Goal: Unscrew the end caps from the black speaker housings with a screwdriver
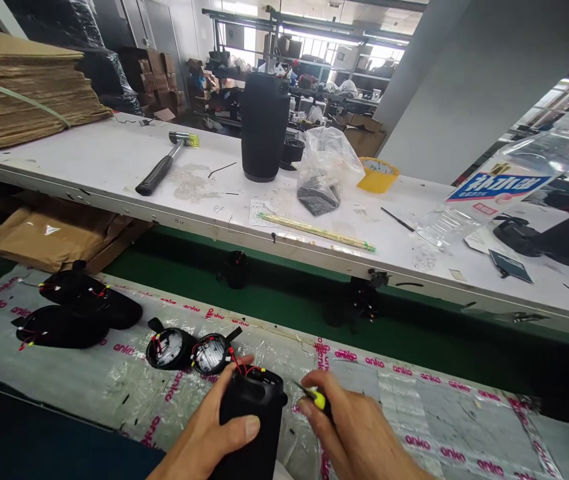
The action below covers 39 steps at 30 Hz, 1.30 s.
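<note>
My left hand (214,420) grips a black, rounded speaker-like housing (251,427), its thumb lying across the front. The housing's open top faces up, and red wires with small connectors stick out of it. To the right, my right hand (344,413) is closed around a small tool (319,399) with a yellow-and-black handle. The tool's thin dark tip points left toward the housing's rim, apart from it; its exact kind is unclear. Behind my left hand stand two round black parts (211,353) with silvery insides, wires and fabric tabs.
More black housings (59,327) with red wires lie at left on the plastic-covered bench (129,393). The raised white shelf (204,193) holds a mallet (157,175), a tall black cylinder (264,127), a plastic bag (321,180), yellow tape (378,177) and a large clear bottle (494,190).
</note>
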Motion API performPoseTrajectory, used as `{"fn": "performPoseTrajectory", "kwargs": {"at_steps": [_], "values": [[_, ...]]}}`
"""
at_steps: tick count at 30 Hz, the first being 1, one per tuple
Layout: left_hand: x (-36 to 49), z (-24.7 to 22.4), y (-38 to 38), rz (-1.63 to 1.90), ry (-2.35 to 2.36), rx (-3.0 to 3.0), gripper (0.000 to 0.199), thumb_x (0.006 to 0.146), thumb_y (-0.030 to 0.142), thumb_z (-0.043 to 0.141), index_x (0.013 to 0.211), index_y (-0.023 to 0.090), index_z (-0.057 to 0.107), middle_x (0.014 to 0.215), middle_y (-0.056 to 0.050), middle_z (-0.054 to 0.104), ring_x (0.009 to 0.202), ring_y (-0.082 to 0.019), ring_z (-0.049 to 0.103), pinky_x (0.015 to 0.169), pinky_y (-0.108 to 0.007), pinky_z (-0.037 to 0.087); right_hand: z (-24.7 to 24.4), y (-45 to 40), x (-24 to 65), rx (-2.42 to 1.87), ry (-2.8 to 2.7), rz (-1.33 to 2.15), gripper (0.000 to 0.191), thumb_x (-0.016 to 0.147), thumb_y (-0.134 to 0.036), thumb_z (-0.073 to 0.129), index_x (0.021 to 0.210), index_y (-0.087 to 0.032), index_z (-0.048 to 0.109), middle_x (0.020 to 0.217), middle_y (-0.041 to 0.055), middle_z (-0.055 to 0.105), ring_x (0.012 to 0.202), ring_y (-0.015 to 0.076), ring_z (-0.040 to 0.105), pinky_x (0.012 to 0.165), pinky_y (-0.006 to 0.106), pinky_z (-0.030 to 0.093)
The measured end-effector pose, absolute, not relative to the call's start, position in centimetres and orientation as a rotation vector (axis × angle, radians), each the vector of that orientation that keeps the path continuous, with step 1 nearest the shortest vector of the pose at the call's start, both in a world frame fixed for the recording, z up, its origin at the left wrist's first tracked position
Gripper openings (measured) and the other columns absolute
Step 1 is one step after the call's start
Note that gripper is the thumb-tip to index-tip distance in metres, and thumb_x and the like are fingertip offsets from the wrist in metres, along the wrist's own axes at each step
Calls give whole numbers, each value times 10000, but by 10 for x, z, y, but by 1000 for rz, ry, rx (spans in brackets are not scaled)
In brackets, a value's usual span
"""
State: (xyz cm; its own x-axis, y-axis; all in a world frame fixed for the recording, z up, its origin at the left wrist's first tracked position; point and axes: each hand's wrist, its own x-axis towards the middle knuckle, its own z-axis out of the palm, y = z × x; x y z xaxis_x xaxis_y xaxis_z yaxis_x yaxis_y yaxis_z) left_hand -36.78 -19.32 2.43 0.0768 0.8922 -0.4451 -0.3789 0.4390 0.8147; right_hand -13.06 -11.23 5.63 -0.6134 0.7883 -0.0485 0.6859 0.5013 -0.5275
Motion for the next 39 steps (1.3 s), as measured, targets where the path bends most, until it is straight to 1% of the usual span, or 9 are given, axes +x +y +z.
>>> {"fn": "performPoseTrajectory", "kwargs": {"at_steps": [3, 6, 11, 19, 26, 30, 33, 37, 39], "values": [[-366, 24, -190, 1023, 1063, 556, 961, 761, 534, 793, 1558, 285, 316, 1389, -96, 709, 1302, -368, 636, 1153, -518, 411, 50, -114, -132, -1157, -2667, 678, 146, 1039, -271, 552, 1178, -289, 510, 846, -46, 733, 673, 197, 719, 592, 291, 418], [-365, 22, -186, 1028, 1087, 594, 937, 770, 556, 797, 1539, 276, 341, 1395, -105, 705, 1310, -368, 629, 1155, -524, 413, 49, -113, -136, -965, -2816, 377, 240, 943, -203, 693, 1093, -263, 515, 863, -40, 714, 713, 204, 721, 563, 306, 408], [-364, 17, -185, 1008, 1155, 677, 971, 729, 593, 825, 1521, 256, 374, 1444, -132, 664, 1357, -390, 585, 1192, -533, 364, 58, -108, -142, -810, -2964, -31, 332, 845, -234, 819, 992, -248, 521, 810, -31, 649, 663, 223, 653, 505, 365, 361], [-363, 23, -185, 982, 1173, 748, 922, 769, 572, 788, 1520, 256, 358, 1424, -106, 667, 1342, -365, 585, 1187, -518, 344, 60, -108, -143, -796, -3100, -5, 260, 889, -181, 725, 1011, -244, 504, 845, -6, 662, 704, 223, 671, 508, 371, 361], [-346, 34, -188, 948, 1518, 869, 845, 741, 479, 743, 1474, 229, 407, 1345, -109, 699, 1295, -368, 611, 1144, -498, 381, 60, -116, -145, -707, -3259, -249, 250, 761, -137, 665, 918, -239, 499, 719, 9, 625, 517, 207, 603, 413, 392, 155], [-336, 39, -187, 919, 1712, 885, 748, 718, 382, 690, 1413, 201, 481, 1346, -121, 693, 1313, -373, 595, 1145, -497, 382, 53, -119, -148, -724, -3237, -313, 243, 742, -122, 647, 928, -224, 529, 680, 15, 619, 479, 209, 591, 390, 377, 155], [-338, 35, -186, 986, 1660, 857, 773, 719, 418, 720, 1420, 205, 475, 1304, -120, 719, 1301, -384, 610, 1136, -506, 405, 49, -118, -148, -770, -3154, -102, 209, 789, -123, 652, 944, -217, 549, 715, 22, 660, 525, 221, 643, 392, 338, 268], [-348, 27, -186, 1064, 1252, 648, 944, 738, 590, 762, 1515, 239, 359, 1308, -105, 745, 1249, -363, 667, 1116, -484, 458, 55, -112, -136, -999, -2637, 557, 49, 1043, -263, 519, 1081, -267, 551, 825, -35, 714, 670, 168, 708, 591, 266, 486], [-353, 24, -186, 1071, 1208, 593, 961, 736, 590, 792, 1526, 250, 364, 1356, -104, 729, 1299, -358, 644, 1158, -473, 429, 58, -111, -129, -1120, -2427, 675, 162, 1111, -381, 422, 1118, -290, 556, 825, -36, 712, 677, 166, 704, 622, 266, 500]]}}
